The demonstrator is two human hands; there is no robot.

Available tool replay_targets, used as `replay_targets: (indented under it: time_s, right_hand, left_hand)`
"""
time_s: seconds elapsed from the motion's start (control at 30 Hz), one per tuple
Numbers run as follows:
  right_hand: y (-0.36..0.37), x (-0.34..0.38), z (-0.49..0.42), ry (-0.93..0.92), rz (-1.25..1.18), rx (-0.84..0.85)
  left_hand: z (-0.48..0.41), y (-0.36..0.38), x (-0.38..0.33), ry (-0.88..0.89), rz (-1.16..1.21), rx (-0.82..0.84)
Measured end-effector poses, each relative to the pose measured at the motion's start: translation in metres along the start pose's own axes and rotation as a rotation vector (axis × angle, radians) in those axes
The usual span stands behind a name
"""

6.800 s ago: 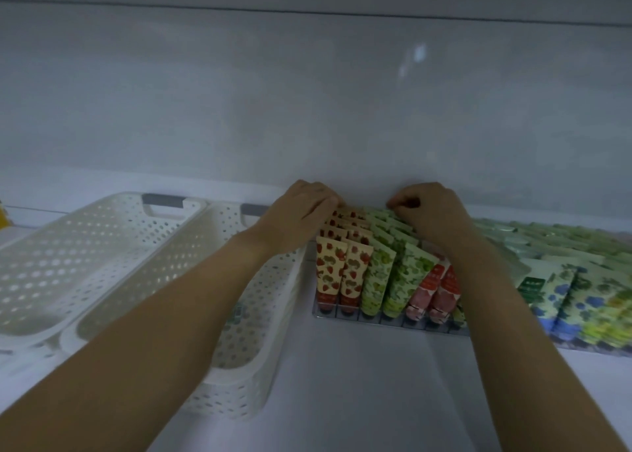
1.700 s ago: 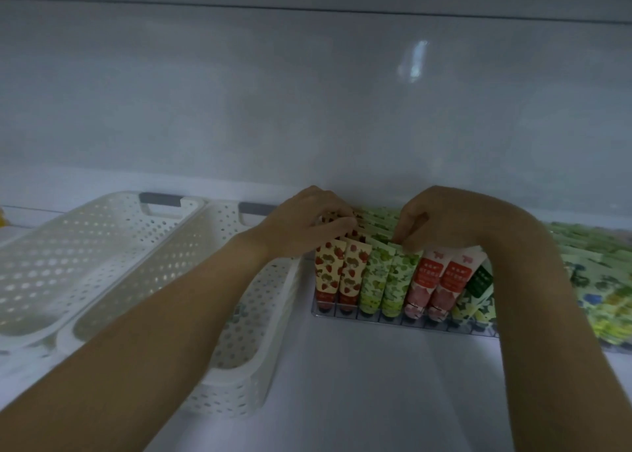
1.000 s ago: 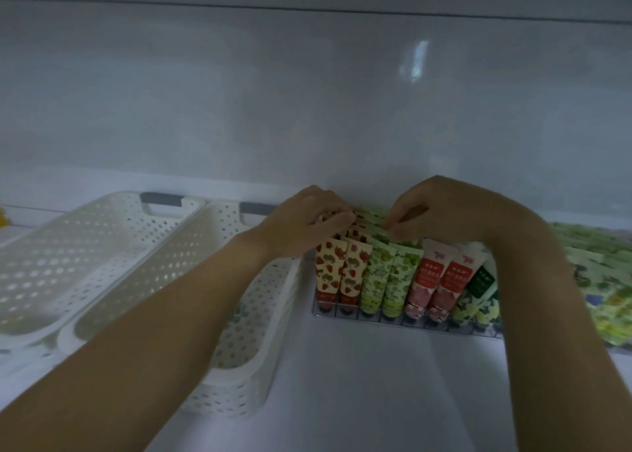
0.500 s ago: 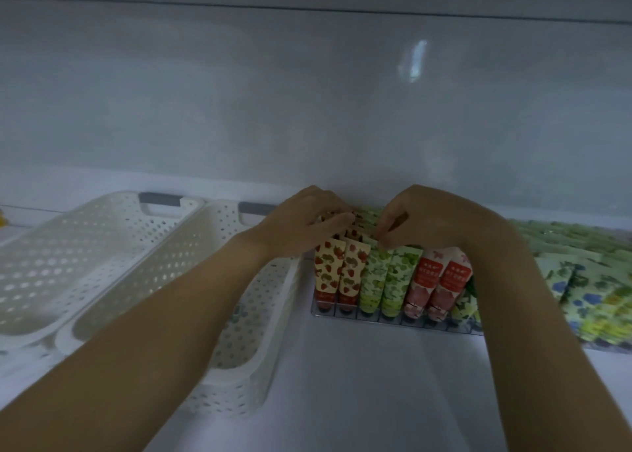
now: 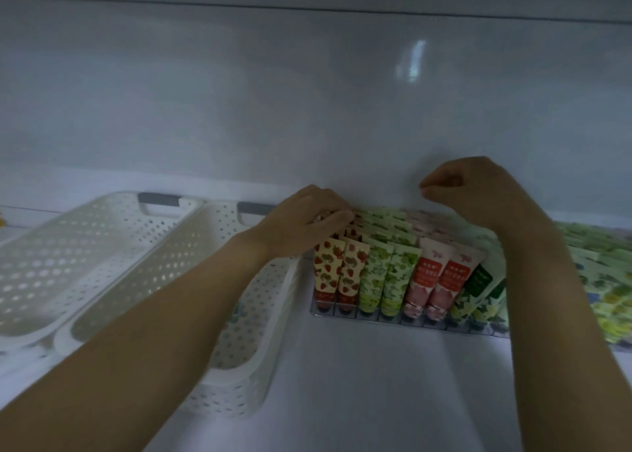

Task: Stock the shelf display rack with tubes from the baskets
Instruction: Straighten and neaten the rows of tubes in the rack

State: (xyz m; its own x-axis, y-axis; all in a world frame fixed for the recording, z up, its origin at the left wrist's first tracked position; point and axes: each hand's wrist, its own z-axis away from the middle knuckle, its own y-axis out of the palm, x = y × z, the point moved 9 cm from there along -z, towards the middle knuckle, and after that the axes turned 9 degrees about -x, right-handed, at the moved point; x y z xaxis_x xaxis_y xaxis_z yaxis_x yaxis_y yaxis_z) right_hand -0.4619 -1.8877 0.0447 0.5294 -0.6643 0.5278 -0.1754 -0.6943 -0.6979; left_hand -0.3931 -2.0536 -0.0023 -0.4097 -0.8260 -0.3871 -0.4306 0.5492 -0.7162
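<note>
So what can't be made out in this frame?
Head view:
- Rear strawberry tubes: covered by the left hand.
- Whether the right hand pinches anything in its fingers: too dim, too small.
- Tubes at right: blurred, cut by the edge.
- Near basket floor: partly behind the left forearm.

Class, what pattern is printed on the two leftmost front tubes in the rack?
Leftmost tubes: red strawberries on cream; head view shows it best.

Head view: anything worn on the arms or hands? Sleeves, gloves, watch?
Nothing visible. The left hand and right hand are bare: no gloves, no rings that show in this dim light. The left forearm and right forearm are bare to the frame edge, with no sleeves, watch or bands.
</note>
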Motion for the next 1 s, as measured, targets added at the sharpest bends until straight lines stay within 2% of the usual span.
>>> replay_targets:
  time_s: [0.1, 0.27, 0.6, 0.83, 1.0]
  right_hand:
    - [-0.003, -0.019, -0.002, 0.072, 0.004, -0.078]
    - [0.02, -0.021, -0.003, 0.058, 0.073, 0.007]
    - [0.032, -0.024, -0.001, 0.068, 0.075, 0.048]
    - [0.001, -0.043, -0.004, 0.149, 0.041, -0.078]
    - [0.003, -0.052, 0.0, 0.208, 0.05, 0.04]
  left_hand:
    - [-0.002, 0.005, 0.006, -0.014, -0.013, 0.012]
    - [-0.003, 0.01, 0.01, 0.005, -0.043, 0.042]
    - [-0.004, 0.008, 0.006, 0.028, -0.01, 0.019]
    - [-0.004, 0.006, 0.004, 0.038, 0.063, -0.001]
    - [-0.004, 0.009, 0.006, 0.022, 0.009, 0.032]
